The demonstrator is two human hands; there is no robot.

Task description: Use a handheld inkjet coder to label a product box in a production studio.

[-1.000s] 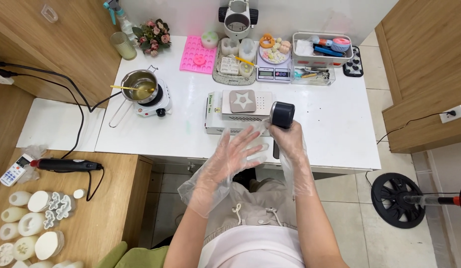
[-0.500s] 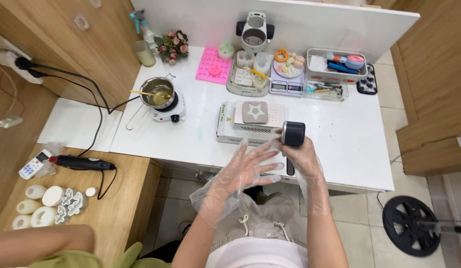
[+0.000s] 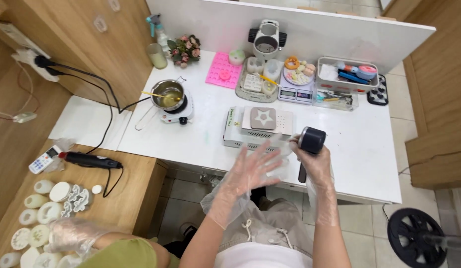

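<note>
My right hand (image 3: 315,163), in a clear plastic glove, grips a black cylindrical tool (image 3: 311,140) with a dark handle hanging below it, just above the white table (image 3: 359,149). My left hand (image 3: 252,167), also gloved, is spread open beside it with fingers apart, holding nothing. Just behind both hands sits a white box (image 3: 235,130) carrying a grey square mould with a star shape (image 3: 263,118).
A small pot on a white hotplate (image 3: 171,97), pink silicone mould (image 3: 223,70), digital scale (image 3: 296,93), trays of small items (image 3: 347,75) and a white-and-black machine (image 3: 266,38) line the table. Another person's gloved hand (image 3: 69,234) rests by white moulded pieces (image 3: 47,208) on the wooden side table.
The view has shifted so the table sits farther back; both hands stay near the box. Another person's gloved hand has come into view at lower left.
</note>
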